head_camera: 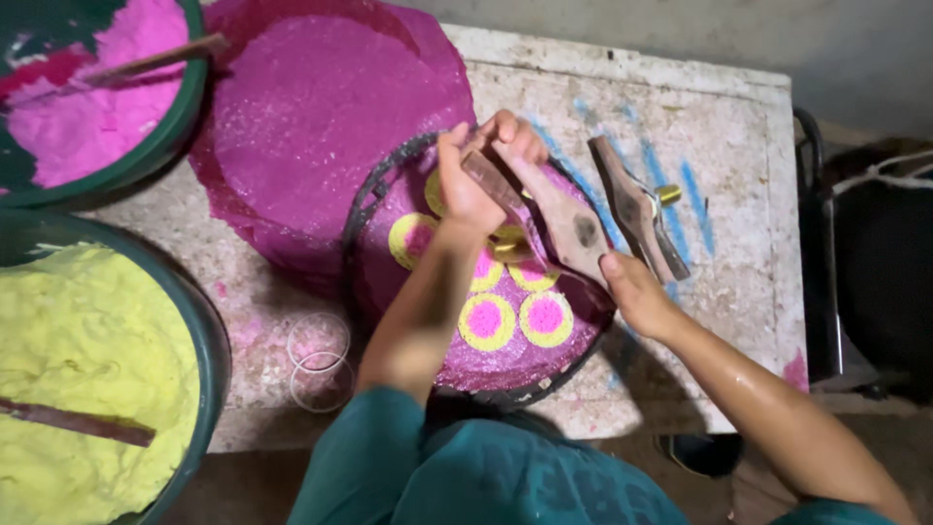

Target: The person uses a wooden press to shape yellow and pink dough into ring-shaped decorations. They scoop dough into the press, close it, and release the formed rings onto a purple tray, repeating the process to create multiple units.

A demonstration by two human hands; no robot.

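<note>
two tubs [206,321], two rings [319,340], two wooden tools [637,206]

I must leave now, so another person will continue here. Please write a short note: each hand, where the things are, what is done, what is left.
Left hand: grips the top of a wooden press over the round tray.
Right hand: on the press's lower end.
Second wooden press: lies on the table, right of the tray.
Done: several yellow-and-pink discs sit on the tray's pink layer.
Left: free space on the tray; yellow paste bowl and pink paste bowl remain filled, at left.
</note>
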